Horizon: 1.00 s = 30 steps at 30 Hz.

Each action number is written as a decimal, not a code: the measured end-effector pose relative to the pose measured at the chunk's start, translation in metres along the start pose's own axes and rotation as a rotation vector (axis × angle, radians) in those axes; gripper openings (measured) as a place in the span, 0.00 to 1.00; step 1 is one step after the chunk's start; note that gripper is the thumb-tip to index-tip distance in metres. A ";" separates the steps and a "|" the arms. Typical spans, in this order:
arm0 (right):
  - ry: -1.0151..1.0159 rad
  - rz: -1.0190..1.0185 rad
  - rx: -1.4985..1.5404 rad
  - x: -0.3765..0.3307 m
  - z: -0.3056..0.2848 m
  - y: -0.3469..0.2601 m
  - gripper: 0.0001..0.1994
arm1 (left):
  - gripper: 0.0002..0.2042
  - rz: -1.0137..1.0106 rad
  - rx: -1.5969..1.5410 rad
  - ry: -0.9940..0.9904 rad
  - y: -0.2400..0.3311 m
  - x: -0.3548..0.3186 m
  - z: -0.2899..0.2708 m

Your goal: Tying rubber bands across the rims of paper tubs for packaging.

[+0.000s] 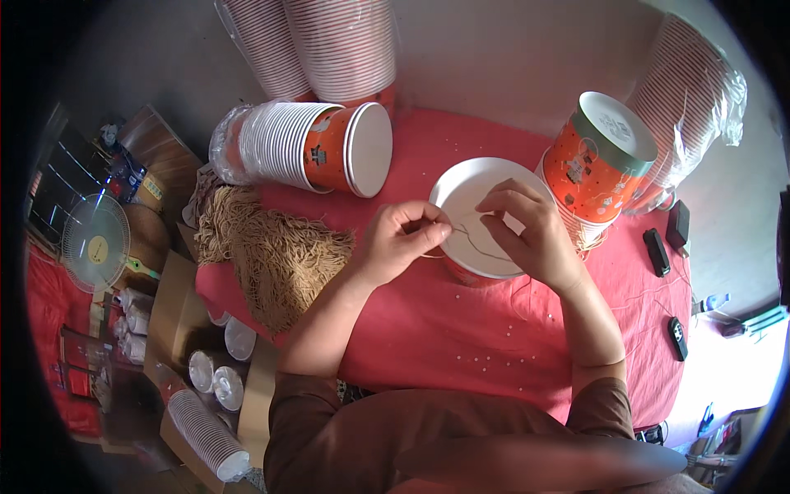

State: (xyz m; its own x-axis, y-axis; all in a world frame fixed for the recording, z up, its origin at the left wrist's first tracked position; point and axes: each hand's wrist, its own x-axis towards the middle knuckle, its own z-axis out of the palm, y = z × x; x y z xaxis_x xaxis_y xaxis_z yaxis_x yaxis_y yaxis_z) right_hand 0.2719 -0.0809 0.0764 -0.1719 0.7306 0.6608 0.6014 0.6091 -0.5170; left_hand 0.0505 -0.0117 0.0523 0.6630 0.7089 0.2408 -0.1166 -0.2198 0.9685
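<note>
Hands (469, 235) threading string (477, 245) over bucket (461, 185)

One head-worn fisheye view looks steeply down from close above the red-covered surface (461, 329). The person's forearms enter from the lower edge, and the frame's rim bends and darkens.

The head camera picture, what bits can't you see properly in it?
- String: too thin to follow where it goes between the left hand and right hand.
- Orange paper bucket under the hands: its side is mostly hidden by its own white rim and the hands.
- Cup stacks at the back: tops cut off by the picture's upper edge.
- Small white specks on the red tablecloth: too small to identify.
</note>
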 end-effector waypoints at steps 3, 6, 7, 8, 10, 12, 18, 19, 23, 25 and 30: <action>-0.044 -0.047 0.034 0.001 -0.004 -0.013 0.08 | 0.06 -0.002 -0.038 0.007 -0.004 0.003 -0.002; -0.032 -0.127 -0.091 0.001 0.001 -0.018 0.10 | 0.05 -0.022 -0.068 0.017 -0.001 0.001 0.001; -0.021 -0.209 -0.166 0.002 0.001 -0.019 0.10 | 0.05 -0.029 -0.064 0.008 0.000 0.001 0.002; -0.021 -0.209 -0.167 0.002 0.001 -0.019 0.10 | 0.05 -0.035 -0.061 -0.001 0.001 0.000 0.002; -0.013 -0.228 -0.181 0.001 0.003 -0.017 0.10 | 0.06 -0.049 -0.067 -0.017 0.004 -0.001 0.002; -0.027 -0.232 -0.187 0.002 0.002 -0.017 0.09 | 0.07 -0.063 -0.072 -0.032 0.005 -0.001 0.002; -0.004 -0.120 -0.083 0.003 -0.013 -0.016 0.06 | 0.06 -0.008 -0.078 -0.054 0.002 -0.002 -0.004; -0.005 -0.104 -0.047 0.003 -0.015 -0.016 0.06 | 0.06 -0.002 -0.069 -0.058 0.001 -0.003 -0.004; -0.066 -0.087 0.024 0.002 -0.015 -0.020 0.05 | 0.06 0.008 -0.150 -0.081 -0.002 -0.005 0.000; -0.076 -0.102 0.008 0.002 -0.011 -0.021 0.05 | 0.05 -0.012 -0.152 -0.055 0.003 -0.006 0.006; -0.090 -0.127 0.016 0.002 -0.003 -0.021 0.04 | 0.05 0.013 -0.063 -0.001 0.005 -0.007 0.011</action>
State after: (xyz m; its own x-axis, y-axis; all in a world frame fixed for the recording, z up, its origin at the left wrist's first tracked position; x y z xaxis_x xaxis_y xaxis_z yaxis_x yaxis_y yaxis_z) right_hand 0.2613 -0.0937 0.0904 -0.3159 0.6715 0.6703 0.5582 0.7028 -0.4410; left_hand 0.0536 -0.0250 0.0547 0.6619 0.7055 0.2534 -0.1714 -0.1866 0.9674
